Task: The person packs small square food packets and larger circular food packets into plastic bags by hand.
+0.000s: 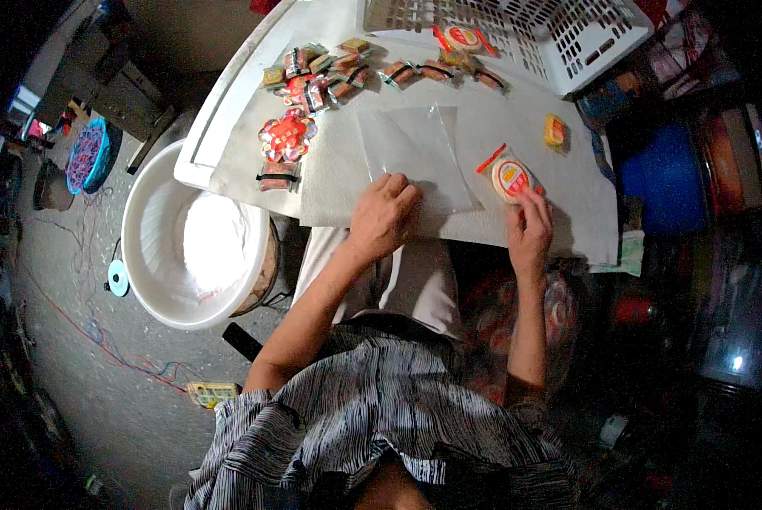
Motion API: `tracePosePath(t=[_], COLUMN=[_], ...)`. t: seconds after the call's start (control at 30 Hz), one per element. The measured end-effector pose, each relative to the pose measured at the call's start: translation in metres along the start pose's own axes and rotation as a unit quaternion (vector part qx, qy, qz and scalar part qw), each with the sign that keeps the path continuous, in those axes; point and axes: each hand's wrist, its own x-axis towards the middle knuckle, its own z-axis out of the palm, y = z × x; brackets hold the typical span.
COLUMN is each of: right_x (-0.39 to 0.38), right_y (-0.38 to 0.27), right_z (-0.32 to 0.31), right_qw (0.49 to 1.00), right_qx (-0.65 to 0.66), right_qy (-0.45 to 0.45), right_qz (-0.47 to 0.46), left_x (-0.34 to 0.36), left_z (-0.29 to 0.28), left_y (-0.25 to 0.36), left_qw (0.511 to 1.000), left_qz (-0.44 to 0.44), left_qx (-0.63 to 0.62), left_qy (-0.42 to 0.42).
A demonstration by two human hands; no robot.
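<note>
A clear flat plastic bag (411, 149) lies on the pale table cover in front of me. My left hand (383, 217) is closed at the bag's near edge, its fingers curled and pressed together on the film. To the right, my right hand (530, 234) has its fingertips on the lower edge of a round, pale biscuit in a clear wrapper (508, 176) with red ends and a red and yellow print. It seems to pinch that wrapper. A small yellow-orange packet (555, 133) lies beyond it to the right.
Several small wrapped snacks (347, 81) and a red flower-shaped packet (286, 136) lie at the left and back. Another round wrapped biscuit (463, 38) sits by a white plastic basket (589, 55). A large white tub (156, 280) stands left of the table (568, 221).
</note>
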Motion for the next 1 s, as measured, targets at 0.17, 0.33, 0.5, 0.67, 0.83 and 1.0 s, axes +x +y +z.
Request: tracePosePath(t=[0.17,0.33,0.5,0.67,0.83,1.0], right_x=[0.023,0.029,0.012,-0.015,-0.043,-0.070], right_y=[0.010,0.015,0.028,0.005,-0.028,-0.070], right_z=[0.008,0.007,0.005,0.000,-0.010,-0.015], right_qw=[0.990,0.929,0.869,0.879,0.823,0.791], right_qx=[-0.067,0.243,0.388,0.365,0.454,0.484], right_qy=[-0.014,-0.026,-0.005,0.043,0.111,0.133], right_qz=[0.123,0.277,0.307,0.303,0.323,0.350], left_x=[-0.002,-0.009,-0.013,-0.015,-0.012,-0.008], left_z=[0.000,-0.008,-0.008,-0.002,0.005,0.013], left_y=[0.008,0.016,0.018,0.021,0.029,0.035], left_qw=[0.998,0.997,0.996,0.995,0.995,0.996], left_qz=[0.014,-0.009,-0.039,-0.068,-0.068,-0.055], left_qx=[0.002,0.015,0.042,0.048,0.045,0.033], left_qy=[0.059,0.070,0.062,0.059,0.057,0.065])
